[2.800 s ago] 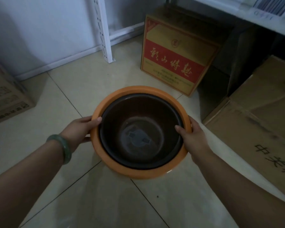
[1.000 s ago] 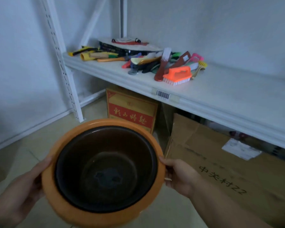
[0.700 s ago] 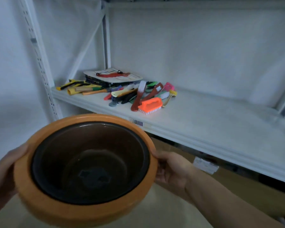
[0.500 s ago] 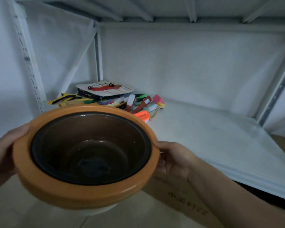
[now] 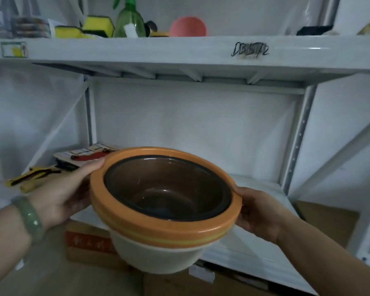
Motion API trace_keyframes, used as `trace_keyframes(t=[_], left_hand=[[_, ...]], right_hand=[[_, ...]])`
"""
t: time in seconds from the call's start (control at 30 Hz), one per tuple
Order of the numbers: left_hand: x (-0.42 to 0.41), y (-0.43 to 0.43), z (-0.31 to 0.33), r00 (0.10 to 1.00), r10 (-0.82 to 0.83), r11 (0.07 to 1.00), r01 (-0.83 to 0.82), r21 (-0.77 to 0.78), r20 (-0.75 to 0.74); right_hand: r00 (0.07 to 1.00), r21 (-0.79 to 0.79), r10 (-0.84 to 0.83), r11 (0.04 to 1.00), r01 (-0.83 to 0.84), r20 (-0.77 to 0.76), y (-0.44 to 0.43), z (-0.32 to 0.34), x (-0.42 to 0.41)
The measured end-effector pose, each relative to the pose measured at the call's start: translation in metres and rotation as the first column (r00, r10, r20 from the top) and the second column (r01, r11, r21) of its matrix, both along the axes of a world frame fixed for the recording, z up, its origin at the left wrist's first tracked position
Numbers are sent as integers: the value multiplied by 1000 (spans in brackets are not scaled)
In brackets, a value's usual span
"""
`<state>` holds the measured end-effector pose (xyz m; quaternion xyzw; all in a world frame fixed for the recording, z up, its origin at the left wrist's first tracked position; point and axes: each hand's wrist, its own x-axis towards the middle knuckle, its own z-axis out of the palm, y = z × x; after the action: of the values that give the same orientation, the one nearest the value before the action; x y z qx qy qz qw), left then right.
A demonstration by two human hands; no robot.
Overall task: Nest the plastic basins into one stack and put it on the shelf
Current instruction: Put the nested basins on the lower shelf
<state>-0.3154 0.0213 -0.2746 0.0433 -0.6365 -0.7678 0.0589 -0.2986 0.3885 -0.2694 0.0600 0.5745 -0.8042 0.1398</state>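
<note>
I hold a nested stack of plastic basins (image 5: 158, 229) in the air in front of a white shelf (image 5: 263, 193). A dark brown basin sits innermost, an orange one around it, a yellow rim shows just below, and a cream basin forms the bottom. My left hand (image 5: 66, 189), with a green bangle on the wrist, grips the stack's left rim. My right hand (image 5: 259, 212) grips the right rim. The stack tilts slightly toward me and hangs at about the height of the lower shelf board, which it partly hides.
A pile of flat packets and yellow tools (image 5: 36, 176) lies at the shelf's left end. The upper shelf (image 5: 179, 50) carries a green spray bottle (image 5: 129, 20), yellow sponges and a pink ball. Cardboard boxes (image 5: 86, 242) stand under the shelf. A metal upright (image 5: 297, 135) rises on the right.
I have lifted the stack from near the floor to shelf height. My view has tilted up, and the upper shelf has come into sight. Both hands keep their hold.
</note>
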Motion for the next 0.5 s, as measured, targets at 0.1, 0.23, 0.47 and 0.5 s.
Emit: trace_keyframes(t=[0.1, 0.23, 0.47, 0.5], left_hand=[[-3, 48, 11, 991, -112, 994, 112, 13, 71], [-25, 87, 6, 976, -136, 990, 125, 70, 168], [-51, 143, -10, 967, -185, 973, 156, 167, 173], [-53, 149, -13, 966, -193, 972, 164, 167, 173]], right_hand=[[995, 6, -103, 995, 103, 6, 30, 0, -3], [984, -12, -178, 984, 178, 4, 60, -14, -7], [939, 38, -344, 938, 343, 9, 96, -35, -15], [932, 45, -364, 931, 363, 11, 101, -37, -15]])
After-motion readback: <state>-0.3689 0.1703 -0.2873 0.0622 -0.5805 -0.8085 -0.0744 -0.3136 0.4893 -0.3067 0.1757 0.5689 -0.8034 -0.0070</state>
